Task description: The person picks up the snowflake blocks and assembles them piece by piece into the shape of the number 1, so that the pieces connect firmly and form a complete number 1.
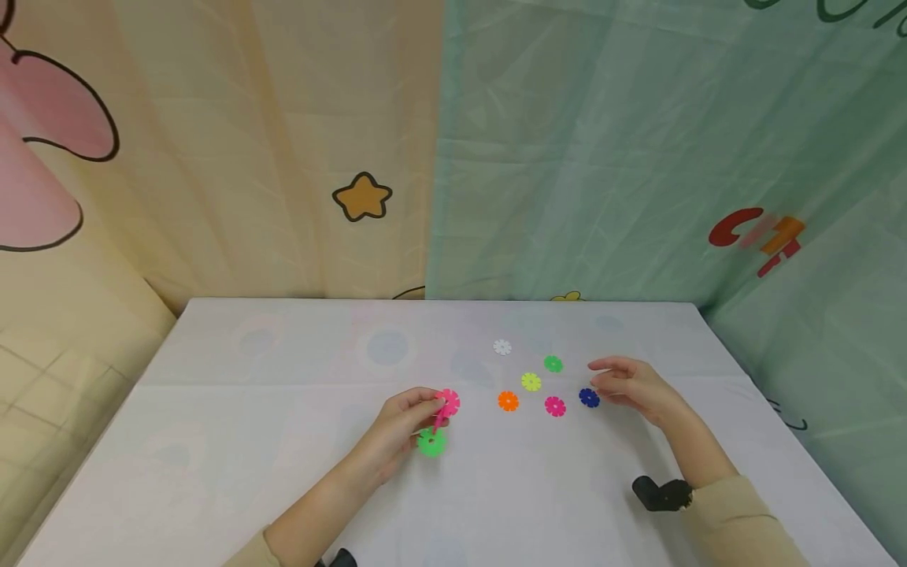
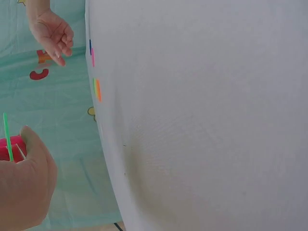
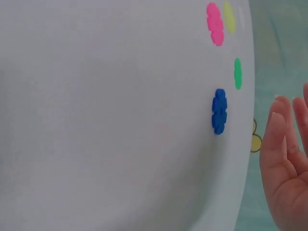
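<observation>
In the head view my left hand (image 1: pixel 402 431) pinches a joined cluster of notched plastic snowflake discs above the table. A pink disc (image 1: pixel 449 402) shows at the top, and a green disc (image 1: pixel 431 444) hangs below; the fingers partly hide the rest. My right hand (image 1: pixel 638 390) hovers with relaxed fingers beside a dark blue disc (image 1: pixel 589 398) and holds nothing. In the right wrist view, a space separates this hand (image 3: pixel 288 168) from the blue disc (image 3: pixel 219 111), which lies flat on the table.
Left of the blue disc lie loose pink (image 1: pixel 556 406), orange (image 1: pixel 508 402), yellow (image 1: pixel 531 382), green (image 1: pixel 553 364) and white (image 1: pixel 501 346) discs. A white cloth covers the table (image 1: pixel 234 457). Printed curtains (image 1: pixel 567 157) hang behind its far edge.
</observation>
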`<state>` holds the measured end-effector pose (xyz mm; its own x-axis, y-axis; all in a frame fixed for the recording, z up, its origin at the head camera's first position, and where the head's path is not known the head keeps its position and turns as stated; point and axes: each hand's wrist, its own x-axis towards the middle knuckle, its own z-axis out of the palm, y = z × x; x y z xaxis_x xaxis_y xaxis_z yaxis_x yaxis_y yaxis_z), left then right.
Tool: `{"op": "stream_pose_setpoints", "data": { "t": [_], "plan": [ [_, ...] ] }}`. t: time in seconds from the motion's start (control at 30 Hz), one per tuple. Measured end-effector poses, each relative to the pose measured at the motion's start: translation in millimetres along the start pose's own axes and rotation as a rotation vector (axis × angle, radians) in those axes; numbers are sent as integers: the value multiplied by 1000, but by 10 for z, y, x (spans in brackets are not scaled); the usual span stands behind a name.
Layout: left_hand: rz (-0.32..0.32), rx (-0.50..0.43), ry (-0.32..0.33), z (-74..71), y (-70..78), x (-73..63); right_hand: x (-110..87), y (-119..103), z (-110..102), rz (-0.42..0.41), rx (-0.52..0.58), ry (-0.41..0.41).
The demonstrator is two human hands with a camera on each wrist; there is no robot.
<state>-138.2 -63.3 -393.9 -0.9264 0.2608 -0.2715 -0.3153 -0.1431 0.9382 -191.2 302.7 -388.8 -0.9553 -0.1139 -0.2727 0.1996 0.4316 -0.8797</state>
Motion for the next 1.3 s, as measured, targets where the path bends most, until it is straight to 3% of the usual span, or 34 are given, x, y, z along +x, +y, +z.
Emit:
{"op": "stream_pose_setpoints", "data": {
  "t": [0.23, 0.63, 1.07, 1.3],
  "plan": [
    [12, 5, -6, -21, 4, -12, 18, 174, -51, 51, -46, 41],
    [40, 33, 27, -12, -8, -2, 22, 317, -46, 95, -30, 86],
    [51, 76, 8, -1, -14, 26, 89, 326, 98, 68, -294, 183],
    [32, 97, 23, 23, 5, 13, 108, 323, 151, 59, -338, 220]
  ]
}}
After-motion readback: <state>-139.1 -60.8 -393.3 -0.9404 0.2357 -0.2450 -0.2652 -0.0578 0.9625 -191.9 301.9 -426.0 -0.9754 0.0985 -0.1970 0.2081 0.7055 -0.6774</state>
